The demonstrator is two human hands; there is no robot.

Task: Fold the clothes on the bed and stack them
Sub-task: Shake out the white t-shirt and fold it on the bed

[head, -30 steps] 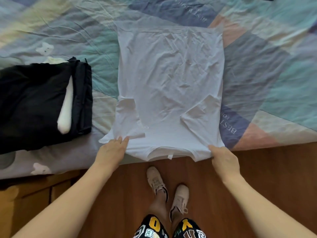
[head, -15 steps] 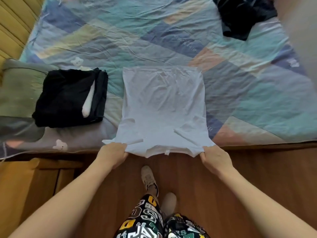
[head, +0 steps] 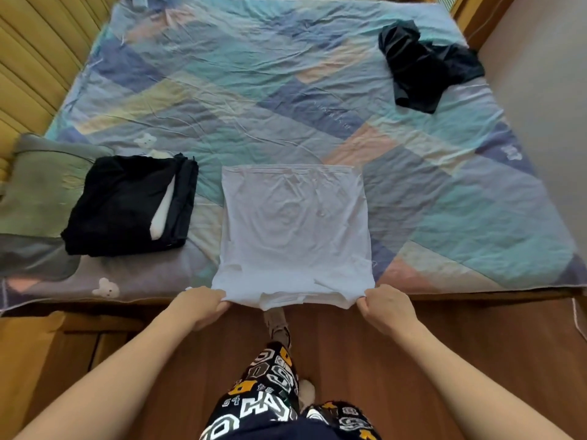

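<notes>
A white T-shirt [head: 293, 223] lies flat on the patchwork bed cover [head: 286, 90], its near end hanging over the bed's front edge. My left hand [head: 198, 304] pinches the shirt's near left corner and my right hand [head: 386, 308] pinches its near right corner. The sleeves are no longer visible on top. To the left sits a folded stack of black clothes [head: 127, 204] with a white strip showing. A crumpled black garment [head: 422, 68] lies at the bed's far right.
A grey-green pillow [head: 41, 185] lies at the bed's left edge beside the black stack. Yellow curtains [head: 28, 58] hang at the left, a wall stands at the right. My legs and a shoe [head: 276, 325] are on the wooden floor [head: 444, 360] below.
The view has pulled back and up. Both hands closed on the shirt's near corners and drew them toward me, lifting that edge off the bed; the folded sleeves went out of sight.
</notes>
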